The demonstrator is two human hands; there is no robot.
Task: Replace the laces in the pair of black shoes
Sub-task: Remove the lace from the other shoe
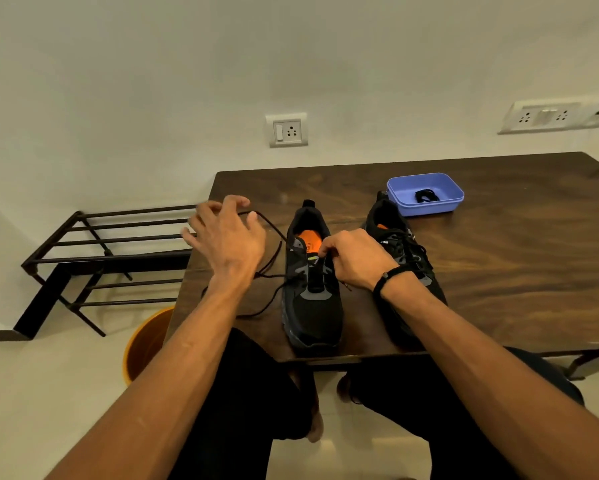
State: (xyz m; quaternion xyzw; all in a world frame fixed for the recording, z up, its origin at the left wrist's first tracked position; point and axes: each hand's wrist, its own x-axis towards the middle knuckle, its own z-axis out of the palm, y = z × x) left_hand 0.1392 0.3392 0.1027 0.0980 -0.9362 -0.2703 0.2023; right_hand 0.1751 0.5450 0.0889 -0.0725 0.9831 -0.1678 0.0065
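Two black shoes with orange insoles stand on the dark wooden table (499,271), toes toward me. The left shoe (313,306) is partly unlaced; its black lace (274,233) runs out to the left over the table. My left hand (227,237) is raised left of that shoe with fingers spread, and the lace passes through its fingers. My right hand (355,259) pinches the lace at the upper eyelets by the shoe's tongue. The right shoe (400,251), still laced, sits partly behind my right wrist.
A purple plastic tray (447,204) holding a coiled black lace (426,196) sits at the back of the table. A black metal rack (118,251) stands left of the table, an orange bucket (145,344) on the floor below. Wall sockets are behind.
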